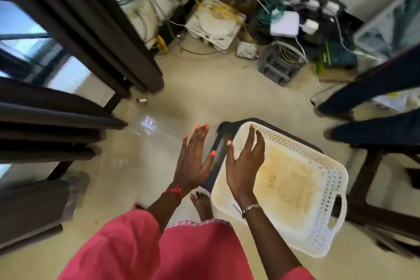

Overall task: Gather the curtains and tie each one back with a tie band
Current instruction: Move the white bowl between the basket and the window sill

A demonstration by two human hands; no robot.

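Pink-nailed hands, two, left hand and right hand, spread empty near one basket.

Glossy beige floor, cable clutter

We're looking from head height, steeply down at the floor. The left hand and right hand sit close beneath us, mid-frame.

Both arms reach forward and down, close together but not touching. The left grip lies flat, back up, fingers straight and spread, with a red thread at the wrist. The right grip turns more edge-on, thumb out; its blurred fingers look straight. A bracelet circles that wrist.
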